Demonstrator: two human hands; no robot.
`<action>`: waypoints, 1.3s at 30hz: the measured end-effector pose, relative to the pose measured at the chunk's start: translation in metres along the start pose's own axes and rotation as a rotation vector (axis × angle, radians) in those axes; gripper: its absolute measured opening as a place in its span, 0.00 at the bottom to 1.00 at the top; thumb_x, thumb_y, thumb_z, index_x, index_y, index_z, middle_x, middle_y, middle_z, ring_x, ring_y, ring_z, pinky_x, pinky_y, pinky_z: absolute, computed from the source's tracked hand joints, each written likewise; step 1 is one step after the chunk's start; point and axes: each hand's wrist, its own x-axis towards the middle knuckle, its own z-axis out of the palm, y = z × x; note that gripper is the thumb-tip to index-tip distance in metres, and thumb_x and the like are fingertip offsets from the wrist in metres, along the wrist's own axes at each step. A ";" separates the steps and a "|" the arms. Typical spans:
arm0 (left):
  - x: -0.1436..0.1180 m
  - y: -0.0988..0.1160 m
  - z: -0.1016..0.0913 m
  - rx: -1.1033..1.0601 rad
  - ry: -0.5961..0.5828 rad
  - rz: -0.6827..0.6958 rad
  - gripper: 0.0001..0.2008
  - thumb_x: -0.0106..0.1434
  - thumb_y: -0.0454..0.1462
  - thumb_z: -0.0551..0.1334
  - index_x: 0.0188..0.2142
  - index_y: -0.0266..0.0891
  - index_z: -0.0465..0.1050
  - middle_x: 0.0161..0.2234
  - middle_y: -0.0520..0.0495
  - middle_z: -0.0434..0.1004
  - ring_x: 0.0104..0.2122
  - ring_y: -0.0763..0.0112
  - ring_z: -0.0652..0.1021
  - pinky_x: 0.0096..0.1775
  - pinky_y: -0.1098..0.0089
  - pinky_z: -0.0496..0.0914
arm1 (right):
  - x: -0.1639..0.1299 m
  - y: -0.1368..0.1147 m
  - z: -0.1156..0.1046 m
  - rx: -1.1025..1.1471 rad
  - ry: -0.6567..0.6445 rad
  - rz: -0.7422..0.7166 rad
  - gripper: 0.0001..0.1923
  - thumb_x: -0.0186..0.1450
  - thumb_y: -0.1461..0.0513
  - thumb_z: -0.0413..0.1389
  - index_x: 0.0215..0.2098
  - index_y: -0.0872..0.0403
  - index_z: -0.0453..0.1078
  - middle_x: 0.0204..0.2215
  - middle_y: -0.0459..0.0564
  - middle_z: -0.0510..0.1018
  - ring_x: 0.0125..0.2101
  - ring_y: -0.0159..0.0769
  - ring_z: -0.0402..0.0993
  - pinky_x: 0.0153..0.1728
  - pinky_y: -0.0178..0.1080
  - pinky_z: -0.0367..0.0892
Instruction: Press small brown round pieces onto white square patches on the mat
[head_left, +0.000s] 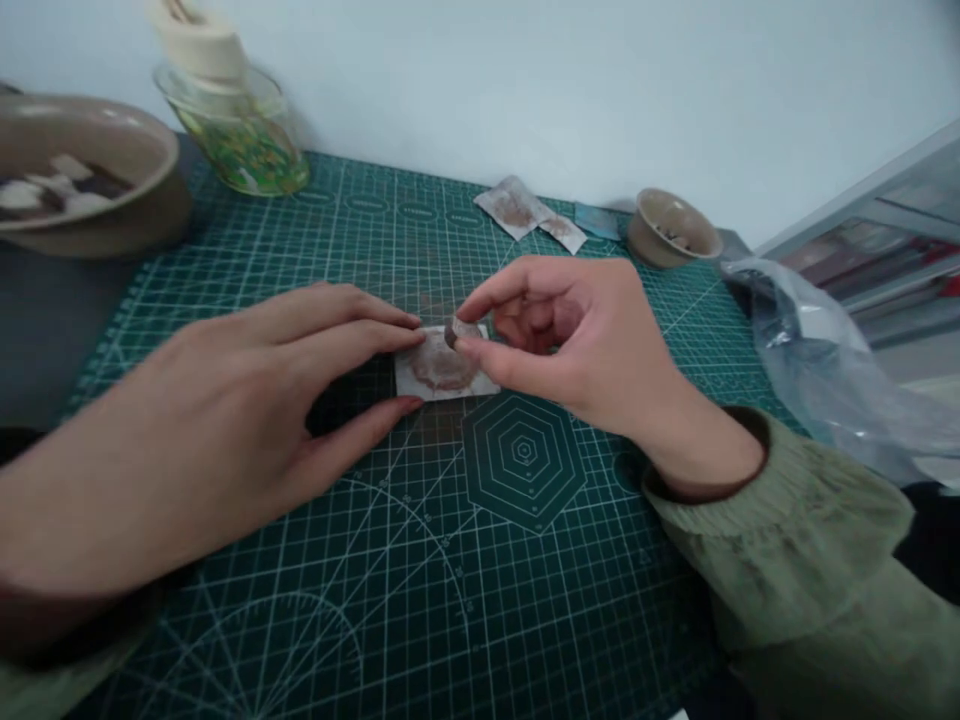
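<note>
A small pale rectangular sheet (pixel 442 382) with a brown, powdery-looking smear lies on the green cutting mat (pixel 397 480). My left hand (pixel 255 390) is open, its fingers stretched out; the fingertips press the sheet's upper left edge and the thumb rests at its lower left corner. Between thumb and index finger, my right hand (pixel 570 340) pinches a small brown-grey, stone-like piece (pixel 452 331) with a paler, flat-looking side. This piece sits over the upper part of the smear; whether it touches the sheet I cannot tell.
Behind are two stained sheets (pixel 513 208), a bluish one (pixel 598 221) and a small bowl (pixel 673 228) with bits inside. A large bowl (pixel 161 165) of pale pieces and a glass jar (pixel 247 150) with green contents stand at left. Clear plastic (pixel 817 350) lies at right.
</note>
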 end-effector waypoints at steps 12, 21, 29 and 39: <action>0.008 0.030 -0.008 -0.207 0.205 0.083 0.06 0.82 0.38 0.72 0.56 0.49 0.82 0.46 0.53 0.91 0.41 0.71 0.90 0.44 0.71 0.86 | 0.000 0.012 0.018 0.439 -0.163 -0.029 0.28 0.58 0.70 0.85 0.50 0.49 0.82 0.41 0.49 0.94 0.38 0.41 0.96 0.40 0.38 0.91; 0.007 0.032 -0.011 -0.193 0.247 0.098 0.06 0.80 0.35 0.73 0.53 0.45 0.83 0.46 0.51 0.90 0.43 0.72 0.90 0.46 0.73 0.85 | -0.004 0.007 0.019 0.273 -0.055 -0.219 0.21 0.67 0.73 0.79 0.54 0.50 0.87 0.40 0.46 0.95 0.34 0.32 0.94 0.37 0.26 0.86; 0.007 0.035 -0.012 -0.231 0.286 0.097 0.08 0.79 0.34 0.75 0.54 0.47 0.83 0.45 0.53 0.91 0.43 0.73 0.90 0.45 0.73 0.86 | -0.006 0.006 0.020 0.365 -0.082 -0.212 0.26 0.66 0.76 0.80 0.56 0.48 0.87 0.42 0.44 0.96 0.37 0.34 0.97 0.39 0.24 0.87; 0.006 0.031 -0.011 -0.233 0.281 0.095 0.06 0.81 0.35 0.74 0.54 0.47 0.83 0.46 0.53 0.91 0.44 0.74 0.90 0.45 0.74 0.85 | -0.008 0.007 0.019 0.427 -0.107 -0.211 0.28 0.65 0.78 0.78 0.56 0.48 0.87 0.43 0.44 0.96 0.36 0.35 0.98 0.39 0.25 0.87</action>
